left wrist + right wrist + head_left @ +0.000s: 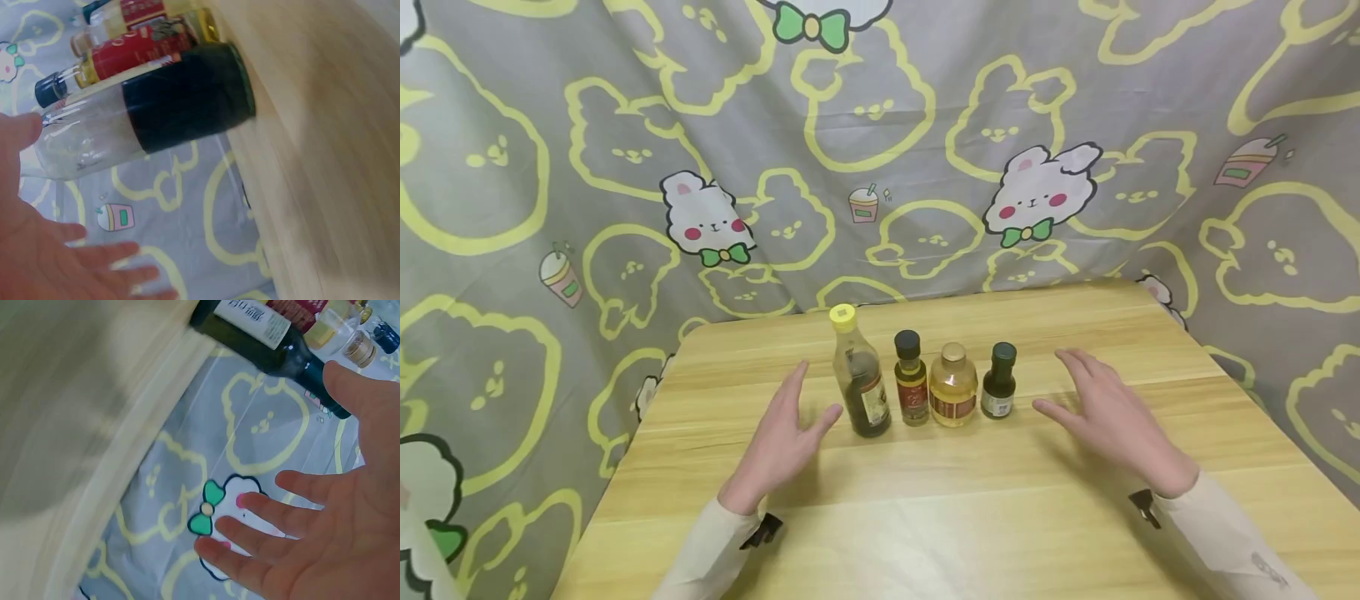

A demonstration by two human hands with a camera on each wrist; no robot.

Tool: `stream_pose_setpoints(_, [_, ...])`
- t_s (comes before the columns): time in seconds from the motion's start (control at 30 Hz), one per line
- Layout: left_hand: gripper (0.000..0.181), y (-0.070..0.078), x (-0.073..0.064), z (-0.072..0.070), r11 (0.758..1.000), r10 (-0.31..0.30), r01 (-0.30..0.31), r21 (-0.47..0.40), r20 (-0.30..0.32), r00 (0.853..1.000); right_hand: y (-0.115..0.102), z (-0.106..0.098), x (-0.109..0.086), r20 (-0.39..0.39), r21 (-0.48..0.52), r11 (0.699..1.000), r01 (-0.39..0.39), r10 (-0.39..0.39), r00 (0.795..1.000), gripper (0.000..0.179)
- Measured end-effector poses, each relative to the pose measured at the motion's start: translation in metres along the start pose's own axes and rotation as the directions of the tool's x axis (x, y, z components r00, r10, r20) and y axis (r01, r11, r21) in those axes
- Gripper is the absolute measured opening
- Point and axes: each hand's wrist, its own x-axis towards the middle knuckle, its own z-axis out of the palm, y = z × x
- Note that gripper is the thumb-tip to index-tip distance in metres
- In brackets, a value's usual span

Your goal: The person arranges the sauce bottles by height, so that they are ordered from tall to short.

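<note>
In the head view a row of bottles stands upright on the table. At its left end is a tall bottle of dark liquid [867,400] with a yellow cap. Beside it come a slim black-capped bottle [913,392], a round bottle of golden liquid [953,390] and a small dark green bottle [999,383]. My left hand [781,442], fingers straight and thumb spread, is left of the tall bottle and holds nothing. On the other side my right hand [1112,417] is spread beside the small green bottle, also holding nothing.
The wooden table [925,517] has its back edge close to a grey curtain [910,142] printed with yellow outlines and white cartoon animals. Black clips [762,532] show at the cuffs of the light sleeves [1225,533].
</note>
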Motion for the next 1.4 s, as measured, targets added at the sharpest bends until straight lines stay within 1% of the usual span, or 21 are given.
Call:
stream_pose_setpoints(0.07, [0.094, 0.004, 0.003, 0.0, 0.998, 0.023, -0.022, -0.057, 0.005, 1.0, -0.003, 0.001, 0.003, 0.003, 0.03, 1.0, 0.006, -0.006, 1.0, 0.088])
stream_pose_setpoints(0.17, [0.095, 0.01, 0.007, -0.001, 0.993, 0.049, -0.049, -0.104, -0.004, 0.999, -0.005, 0.002, 0.008, 0.013, 0.081, 0.997, 0.007, -0.008, 1.0, 0.085])
stream_pose_setpoints(0.3, [0.096, 0.018, 0.015, 0.0, 0.984, 0.075, -0.08, -0.162, -0.033, 0.997, -0.006, 0.006, 0.013, 0.05, 0.144, 0.989, -0.015, 0.008, 0.999, 0.085])
stream_pose_setpoints(0.37, [0.096, 0.02, 0.02, 0.001, 0.976, 0.083, -0.089, -0.201, -0.038, 0.996, -0.006, 0.008, 0.016, 0.064, 0.169, 0.985, -0.028, 0.018, 0.998, 0.085])
stream_pose_setpoints(0.53, [0.097, 0.026, 0.029, 0.004, 0.951, 0.081, -0.088, -0.296, -0.035, 0.996, -0.005, 0.016, 0.02, 0.075, 0.213, 0.976, -0.036, 0.02, 0.997, 0.084])
stream_pose_setpoints(0.67, [0.097, 0.027, 0.033, 0.006, 0.939, 0.086, -0.093, -0.332, -0.034, 0.996, -0.006, 0.021, 0.023, 0.079, 0.259, 0.965, -0.035, 0.015, 0.997, 0.084])
stream_pose_setpoints(0.77, [0.098, 0.026, 0.035, 0.008, 0.929, 0.074, -0.077, -0.362, -0.023, 0.997, -0.007, 0.024, 0.026, 0.084, 0.313, 0.949, -0.037, 0.011, 0.996, 0.085])
stream_pose_setpoints(0.83, [0.098, 0.025, 0.037, 0.01, 0.915, 0.062, -0.063, -0.398, -0.014, 0.998, -0.007, 0.026, 0.028, 0.09, 0.354, 0.934, -0.043, 0.012, 0.996, 0.085])
stream_pose_setpoints(1.0, [0.093, 0.023, 0.043, 0.017, 0.866, 0.032, -0.018, -0.5, 0.018, 0.999, -0.006, 0.032, 0.03, 0.085, 0.436, 0.899, -0.046, 0.01, 0.996, 0.081])
stream_pose_setpoints(1.1, [0.09, 0.022, 0.045, 0.02, 0.852, 0.022, -0.005, -0.524, 0.026, 0.999, -0.006, 0.036, 0.032, 0.079, 0.468, 0.883, -0.033, -0.004, 0.997, 0.081])
stream_pose_setpoints(1.2, [0.088, 0.021, 0.045, 0.021, 0.844, 0.024, -0.01, -0.537, 0.019, 1.0, -0.007, 0.04, 0.035, 0.079, 0.492, 0.87, -0.028, -0.012, 0.997, 0.08])
stream_pose_setpoints(1.4, [0.081, 0.02, 0.044, 0.022, 0.827, 0.053, -0.043, -0.561, 0.002, 0.999, -0.008, 0.048, 0.038, 0.065, 0.521, 0.853, -0.019, -0.018, 0.998, 0.067])
